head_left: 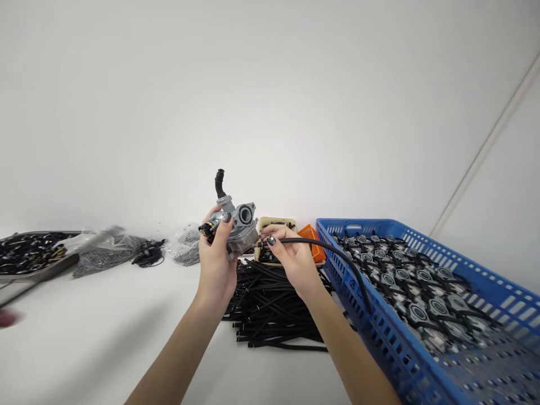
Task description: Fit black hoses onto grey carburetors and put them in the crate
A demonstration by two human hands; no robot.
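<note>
My left hand is closed around a silver metal carburetor, holding it up above the table. A short bent black rubber boot sticks up from its top. Between thumb and fingers, my right hand pinches a black rubber hose near its end, close to the carburetor's lower right side. Whether the hose end touches the carburetor I cannot tell. The rest of the hose arcs right and hangs down before the blue crate. Beneath my hands lies a pile of black hoses.
On the right, a blue plastic crate holds rows of carburetors. Behind the hoses stand a cream bin and an orange basket. Plastic bags of small parts and a metal tray are left. A blurred hand shows at the left edge.
</note>
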